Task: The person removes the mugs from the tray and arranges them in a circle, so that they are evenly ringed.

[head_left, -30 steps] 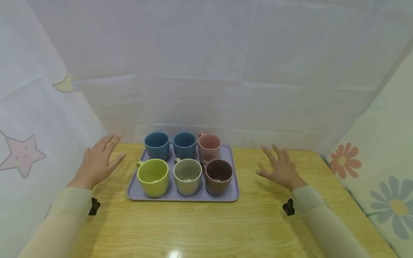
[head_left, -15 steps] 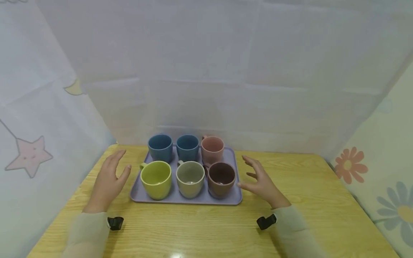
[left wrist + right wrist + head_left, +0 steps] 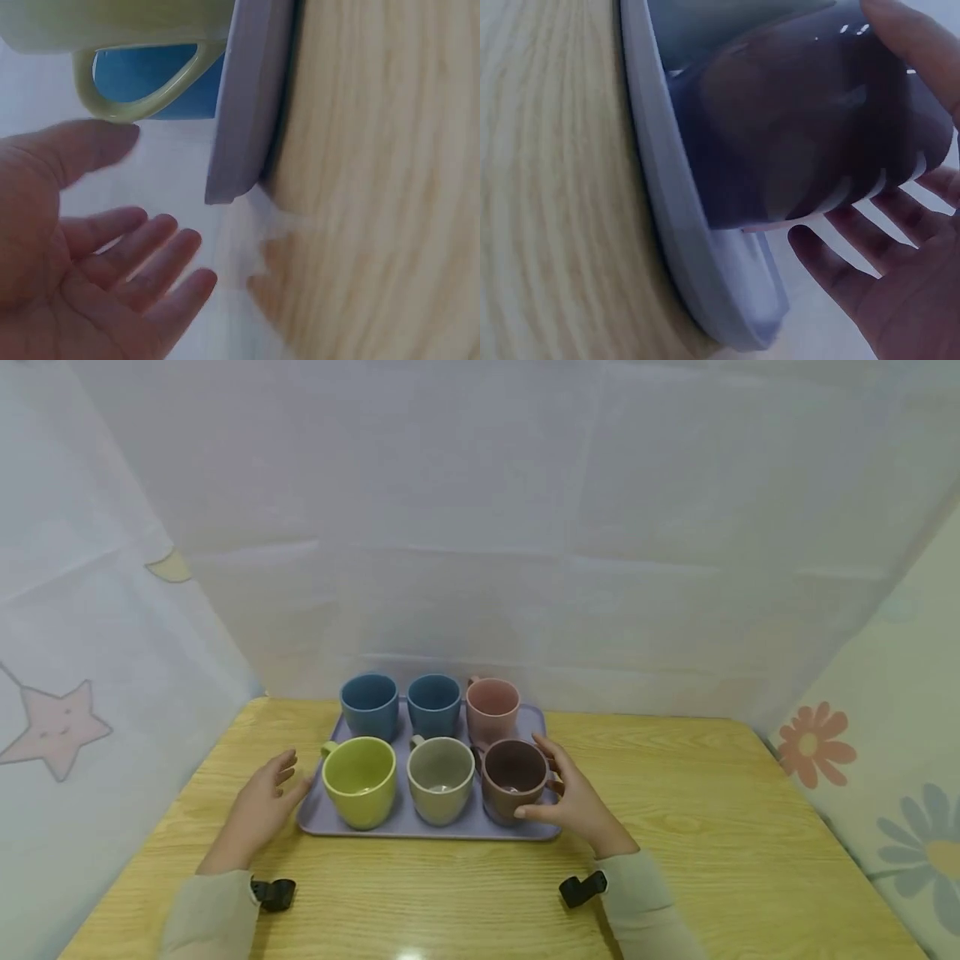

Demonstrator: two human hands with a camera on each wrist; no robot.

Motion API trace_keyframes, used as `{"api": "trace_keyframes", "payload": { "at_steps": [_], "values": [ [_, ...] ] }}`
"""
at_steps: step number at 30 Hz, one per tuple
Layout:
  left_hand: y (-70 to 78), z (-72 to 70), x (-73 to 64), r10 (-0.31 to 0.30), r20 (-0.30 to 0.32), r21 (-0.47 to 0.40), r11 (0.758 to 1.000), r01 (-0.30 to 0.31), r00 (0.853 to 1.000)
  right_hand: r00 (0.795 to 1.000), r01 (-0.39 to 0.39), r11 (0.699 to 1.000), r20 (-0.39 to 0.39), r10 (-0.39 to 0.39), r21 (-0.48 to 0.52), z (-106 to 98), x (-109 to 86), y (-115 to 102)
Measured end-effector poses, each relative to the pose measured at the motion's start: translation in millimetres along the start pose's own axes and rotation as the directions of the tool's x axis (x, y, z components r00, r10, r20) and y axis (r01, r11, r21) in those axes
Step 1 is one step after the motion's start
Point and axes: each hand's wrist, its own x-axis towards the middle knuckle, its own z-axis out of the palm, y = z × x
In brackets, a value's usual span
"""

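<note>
A purple tray (image 3: 427, 836) on the wooden table bears several mugs in two rows. At its front right, my right hand (image 3: 573, 806) is spread around the brown mug (image 3: 501, 802), thumb in front and fingers along the right side. The right wrist view shows a gap between some fingers and the brown mug (image 3: 780, 127); firm contact cannot be told. My left hand (image 3: 258, 810) is beside the tray's left edge, holding nothing. In the left wrist view its thumb (image 3: 94, 150) lies close to the handle (image 3: 120, 112) of the yellow-green mug (image 3: 362, 802), fingers loosely bent.
A grey-beige mug (image 3: 441, 797) stands between the yellow-green and brown ones. Behind are two blue mugs (image 3: 369, 714) and a pink mug (image 3: 492, 706). Patterned white cloth (image 3: 480, 527) walls in the wooden table (image 3: 675, 777) at the back and sides.
Both hands have come inward toward the tray and lower. The right hand has moved left to reach around the brown mug; the left hand has dropped beside the tray. The mugs stay on the tray.
</note>
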Motion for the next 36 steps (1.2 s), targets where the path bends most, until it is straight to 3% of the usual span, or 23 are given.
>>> {"api": "trace_keyframes", "payload": {
  "at_steps": [6,13,20,27,31,36],
  "values": [
    [-4.0,5.5,1.8,-0.07,0.06,-0.132,0.988,0.077,0.996,0.999,-0.015,1.0,-0.047,0.015,-0.009,7,5.2,26],
    [-11.7,13.4,6.8,-0.071,0.084,-0.264,0.96,0.091,0.994,0.997,0.009,0.998,-0.072,-0.005,0.057,8,3.8,15],
    [-26.6,14.8,1.2,0.004,0.111,-0.315,0.949,0.031,0.994,0.995,0.011,0.993,-0.096,0.0,0.116,15,2.5,0],
    [-45.5,12.6,-3.2,0.102,0.136,-0.431,0.902,-0.034,0.985,0.996,0.0,0.996,-0.087,0.007,0.09,16,2.5,0],
    [-48.9,10.6,-0.5,0.111,0.149,-0.456,0.89,-0.031,0.983,0.997,-0.002,0.997,-0.082,0.009,0.08,15,3.7,-3],
    [-45.4,11.6,3.3,0.084,0.184,-0.479,0.877,0.015,0.979,0.997,0.006,0.996,-0.077,0.001,0.091,11,3.2,-8]
  ]
}}
